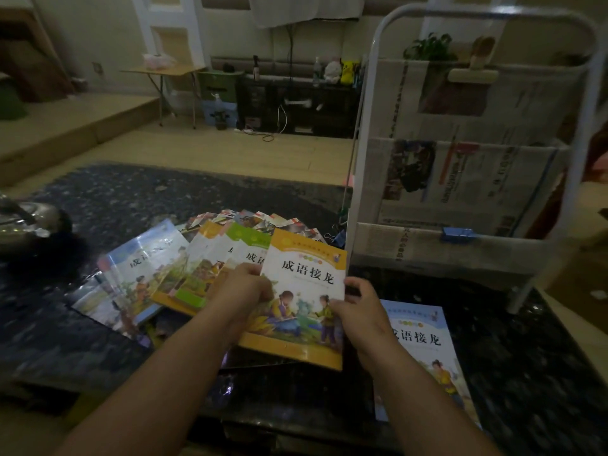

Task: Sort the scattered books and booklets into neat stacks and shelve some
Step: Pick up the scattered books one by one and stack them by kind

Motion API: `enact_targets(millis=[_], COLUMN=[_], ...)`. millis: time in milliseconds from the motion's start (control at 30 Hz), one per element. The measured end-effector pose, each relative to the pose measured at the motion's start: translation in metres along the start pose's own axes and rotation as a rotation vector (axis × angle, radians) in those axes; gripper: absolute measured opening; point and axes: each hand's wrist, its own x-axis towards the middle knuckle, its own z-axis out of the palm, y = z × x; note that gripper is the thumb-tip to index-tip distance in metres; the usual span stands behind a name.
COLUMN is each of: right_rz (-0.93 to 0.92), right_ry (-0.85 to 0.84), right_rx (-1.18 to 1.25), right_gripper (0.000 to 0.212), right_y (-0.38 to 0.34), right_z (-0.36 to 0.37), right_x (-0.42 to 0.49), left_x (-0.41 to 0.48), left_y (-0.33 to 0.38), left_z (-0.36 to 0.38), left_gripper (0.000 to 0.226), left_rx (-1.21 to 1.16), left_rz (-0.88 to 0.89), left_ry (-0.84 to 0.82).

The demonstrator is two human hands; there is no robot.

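An orange-covered booklet [304, 278] with a picture of two children is held above the dark table, gripped at its left edge by my left hand [241, 291] and at its right edge by my right hand [357, 311]. Under and behind it lies a fanned spread of booklets: orange and green ones [210, 258], blue ones [144, 268] to the left, and small colourful ones [263, 220] at the back. A single blue booklet [424, 340] lies flat on the table to the right, partly hidden by my right forearm.
A white metal rack [473, 153] lined with newspaper stands on the right, a blue binder clip [455, 233] on its lower rail. The dark speckled table [131, 199] carries a metal kettle [23, 222] at far left. Behind are wooden floor, a folding table and a dark cabinet.
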Motion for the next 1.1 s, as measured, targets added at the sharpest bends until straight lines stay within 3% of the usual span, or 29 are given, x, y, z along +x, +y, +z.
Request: enact_targets(millis=[133,267,333,500,633,733,933,1100], right_rz=[0.014,0.017,0.01,0.031,0.083,0.121,0.173,0.162], right_ry=[0.086,0.093,0.109,0.183,0.196,0.189,0.23,0.226], right_rx=[-0.007,-0.174,-0.277,-0.555,-0.619,-0.645,-0.761,-0.82], right_gripper=[0.031,0.034,0.034,0.03,0.024,0.04,0.044,0.028], right_y=[-0.001,0.0,0.001,0.008,0.014,0.021,0.029,0.038], right_z=[-0.014,-0.036,-0.05,-0.086,-0.106,-0.118,-0.139,-0.145], right_x=[0.004,0.004,0.004,0.001,-0.002,-0.004,-0.001,0.005], left_x=[0.0,0.004,0.0,-0.013,-0.019,-0.022,-0.027,-0.025], left_y=[-0.009,-0.02,-0.026,-0.041,-0.045,-0.048,-0.056,-0.064], left_z=[0.015,0.025,0.035,0.072,0.1,0.116,0.14,0.15], left_gripper=[0.021,0.004,0.005,0.01,0.022,0.024,0.027,0.025], left_rx=[-0.058,0.094,0.158,0.149,0.159,0.184,0.27,0.39], left_rz=[-0.032,0.061,0.086,0.021,0.034,0.058,0.096,0.166], left_ry=[-0.061,0.008,0.004,-0.196,-0.285,-0.298,-0.29,-0.235])
